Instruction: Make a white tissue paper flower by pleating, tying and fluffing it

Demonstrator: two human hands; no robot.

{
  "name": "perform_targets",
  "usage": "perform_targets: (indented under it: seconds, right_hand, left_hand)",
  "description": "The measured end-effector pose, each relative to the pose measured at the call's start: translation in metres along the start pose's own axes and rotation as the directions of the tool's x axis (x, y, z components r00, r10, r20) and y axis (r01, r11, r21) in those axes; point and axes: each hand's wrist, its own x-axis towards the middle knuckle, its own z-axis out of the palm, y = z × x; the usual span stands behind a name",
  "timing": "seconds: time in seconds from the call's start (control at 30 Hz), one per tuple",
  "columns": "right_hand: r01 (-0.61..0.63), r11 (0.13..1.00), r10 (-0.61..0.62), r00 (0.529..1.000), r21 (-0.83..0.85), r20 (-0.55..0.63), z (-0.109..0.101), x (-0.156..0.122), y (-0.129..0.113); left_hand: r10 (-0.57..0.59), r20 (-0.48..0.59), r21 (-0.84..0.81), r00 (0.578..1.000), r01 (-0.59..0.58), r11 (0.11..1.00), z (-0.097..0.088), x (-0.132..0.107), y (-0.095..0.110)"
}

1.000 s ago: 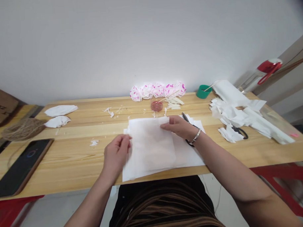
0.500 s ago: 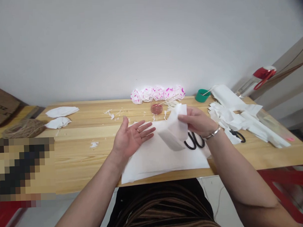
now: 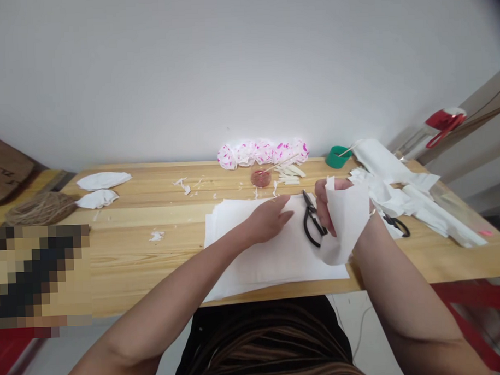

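1. Head view, nearest first: a paper stack (image 3: 253, 269) of white sheets lies at the front of the wooden table (image 3: 133, 268), its edges not quite squared. Squaring them would probably help single sheets come away cleanly.
2. Above the stack, the left hand (image 3: 269, 219) is free, fingers loosely stretched toward the right, with nothing visible in its grasp. Whether it touches the top sheet I cannot tell. A light, flat hand would serve best here, so the layers stay put.
3. Just right of it, the right hand (image 3: 323, 207) grips a white sheet (image 3: 349, 222) that curls back over the wrist and hides part of the hand. The sheet looks thin and limp; a gentle pinch near one edge should spare it creases.
4. Scissors (image 3: 311, 229) with black handles lie on the stack between the two hands, partly covered by the right one. Lifting the sheet clear of them seems wise, since a handle could snag it.
5. Farther right, crumpled white paper (image 3: 392, 198) lies beside a rolled length; best keep the held sheet apart from those pieces.
6. Beyond the stack stands a small cup of pink paste (image 3: 260, 180) with a stick; sleeves and paper should stay away from it.
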Motion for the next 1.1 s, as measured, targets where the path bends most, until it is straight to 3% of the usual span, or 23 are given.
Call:
perform_targets:
  seconds: [0.07,0.17,0.27,0.4,0.5,0.6,0.7,0.77,0.83,0.9,1.1]
  right_hand:
    - [0.036,0.998,-0.041,0.994,0.056,0.1,-0.002,0.004,0.006]
    - [0.069,0.991,-0.085,0.987,0.114,0.14,-0.001,0.013,0.014]
    - [0.02,0.997,-0.03,0.989,0.07,0.143,-0.002,0.019,0.021]
    - [-0.01,0.995,-0.009,0.983,0.1,0.183,-0.006,0.022,0.028]
    - [0.001,0.979,-0.058,0.96,0.202,0.273,-0.007,0.023,0.031]
    - [0.009,0.947,-0.136,0.918,0.321,0.374,-0.006,0.025,0.033]
    - [0.036,0.912,-0.225,0.876,0.408,0.426,-0.003,0.03,0.034]
    - [0.045,0.896,-0.267,0.849,0.442,0.457,-0.001,0.032,0.036]
    - [0.042,0.892,-0.28,0.834,0.451,0.476,0.0,0.033,0.038]
    - [0.037,0.899,-0.268,0.835,0.437,0.481,0.001,0.032,0.039]
    - [0.014,0.92,-0.184,0.899,0.393,0.397,0.003,0.03,0.039]
  left_hand:
    - [0.139,0.064,0.25,0.988,-0.15,0.957,0.008,0.016,0.003]
    - [0.229,0.075,0.425,0.971,-0.239,0.873,0.016,0.037,0.001]
    - [0.188,0.097,0.514,0.977,-0.211,0.831,0.018,0.044,-0.007]
    - [0.107,0.095,0.578,0.99,-0.143,0.804,0.009,0.028,-0.019]
    - [0.029,0.072,0.612,0.997,-0.068,0.788,-0.011,0.003,-0.036]
    - [-0.083,-0.015,0.652,0.996,0.073,0.755,-0.046,-0.026,-0.063]
    - [-0.236,-0.172,0.695,0.956,0.288,0.659,-0.08,-0.047,-0.087]
    - [-0.281,-0.279,0.709,0.918,0.394,0.585,-0.091,-0.052,-0.093]
    - [-0.207,-0.286,0.73,0.935,0.353,0.585,-0.089,-0.047,-0.09]
    - [-0.162,-0.18,0.735,0.97,0.242,0.633,-0.078,-0.034,-0.082]
    - [-0.163,-0.099,0.708,0.982,0.185,0.682,-0.053,0.01,-0.067]
